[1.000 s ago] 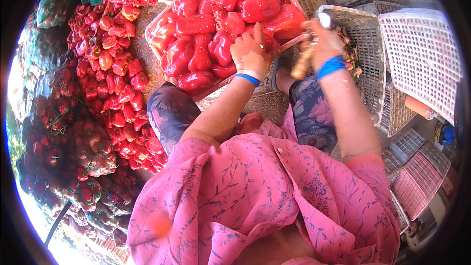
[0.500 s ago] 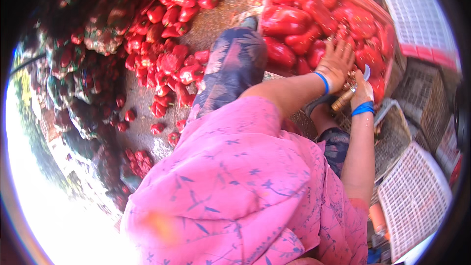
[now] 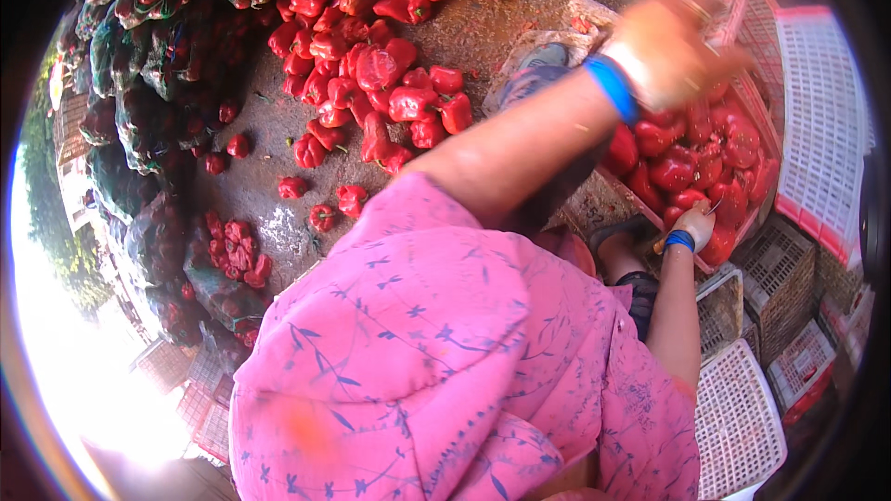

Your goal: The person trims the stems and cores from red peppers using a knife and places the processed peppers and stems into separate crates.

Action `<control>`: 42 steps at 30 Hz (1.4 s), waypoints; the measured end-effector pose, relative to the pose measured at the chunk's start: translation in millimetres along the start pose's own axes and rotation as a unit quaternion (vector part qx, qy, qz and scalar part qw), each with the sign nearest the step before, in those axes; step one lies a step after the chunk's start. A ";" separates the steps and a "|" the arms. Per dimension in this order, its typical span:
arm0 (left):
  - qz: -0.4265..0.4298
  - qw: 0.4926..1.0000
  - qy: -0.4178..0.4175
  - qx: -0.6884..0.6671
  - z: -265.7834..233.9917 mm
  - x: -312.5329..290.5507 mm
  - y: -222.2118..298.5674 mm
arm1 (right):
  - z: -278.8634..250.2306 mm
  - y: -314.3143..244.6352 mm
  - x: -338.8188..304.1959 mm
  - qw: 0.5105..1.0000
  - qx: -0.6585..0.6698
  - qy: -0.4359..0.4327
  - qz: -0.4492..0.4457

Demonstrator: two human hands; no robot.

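Note:
My left hand (image 3: 670,54), smeared by motion, is lifted over the far left part of a red crate (image 3: 754,11); its fingers are too blurred to read. Red bell peppers (image 3: 698,156) fill the crate. My right hand (image 3: 692,224) is low at the crate's near side, closed around a small knife (image 3: 660,246) with a wooden handle. In the earlier picture its blade looks curved; now only a thin bit shows above the fist, against the peppers. Both wrists wear blue bands.
A heap of red bell peppers (image 3: 380,70) lies on the wet floor (image 3: 269,97) to the left. Filled net sacks (image 3: 139,130) are stacked beyond it. White plastic crates (image 3: 821,121) and a white basket (image 3: 738,422) stand at the right, beside a brownish crate (image 3: 775,264).
My left hand has left the peppers and swung up and to the far left of the crate. The right hand still has the knife. The view has shifted, showing more of the floor heap.

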State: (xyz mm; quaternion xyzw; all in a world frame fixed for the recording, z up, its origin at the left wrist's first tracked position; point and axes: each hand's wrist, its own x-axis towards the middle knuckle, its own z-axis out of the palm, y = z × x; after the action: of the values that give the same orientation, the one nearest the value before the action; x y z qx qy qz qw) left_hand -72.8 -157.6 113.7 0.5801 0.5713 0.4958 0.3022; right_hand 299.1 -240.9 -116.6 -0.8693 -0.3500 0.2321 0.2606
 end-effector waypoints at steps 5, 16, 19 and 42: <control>-0.119 0.935 0.203 0.266 -140.6 -39.3 -167.7 | -1.1 -8.6 -0.4 0.998 -0.056 0.011 -0.010; -0.393 0.747 -0.099 0.527 -229.2 -258.7 -285.3 | -34.6 -17.3 2.2 0.985 0.088 -0.089 0.122; -0.187 0.736 -0.213 0.615 -203.3 -270.0 -302.3 | -46.6 -6.5 8.5 0.981 0.088 -0.105 0.140; -0.675 0.666 0.243 0.201 -117.7 -198.0 -343.0 | -111.1 -84.1 7.7 0.871 0.403 -0.120 0.253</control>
State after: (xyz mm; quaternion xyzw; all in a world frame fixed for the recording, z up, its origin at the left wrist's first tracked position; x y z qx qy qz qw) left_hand -277.2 -317.2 -208.1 -0.0592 0.9458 0.1525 0.2805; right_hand 328.1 -215.6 17.5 -0.7133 -0.0224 0.5133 0.4767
